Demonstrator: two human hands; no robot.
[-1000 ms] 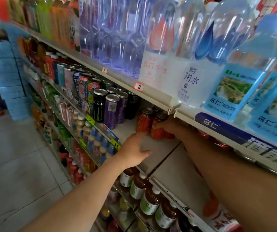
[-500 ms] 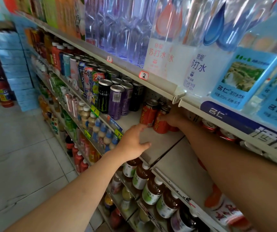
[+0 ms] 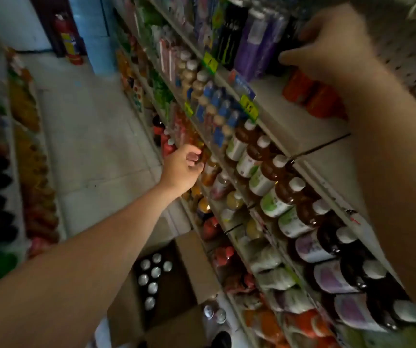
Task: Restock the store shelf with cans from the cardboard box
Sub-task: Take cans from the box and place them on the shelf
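An open cardboard box [image 3: 199, 262] stands on the floor at the foot of the shelves, with several silver-topped cans [image 3: 153, 275] inside. Two red cans [image 3: 302, 90] stand on the white shelf [image 3: 289, 121] at upper right. My right hand [image 3: 327, 46] lies over the tops of these red cans, thumb pointing left; its fingers are hidden and blurred. My left hand [image 3: 181, 167] hangs in the air in front of the lower shelves, fingers loosely curled, holding nothing.
Black and purple tall cans [image 3: 249, 46] stand left of the red ones. Brown tea bottles [image 3: 264, 177] line the shelf below. A second rack of goods [image 3: 26, 146] borders the tiled aisle on the left. A red fire extinguisher [image 3: 67, 38] stands at the aisle's far end.
The view has swung downward, bringing the floor and the cardboard box into sight. My left hand has left the shelf edge and dropped lower. My right hand stays at the red cans.
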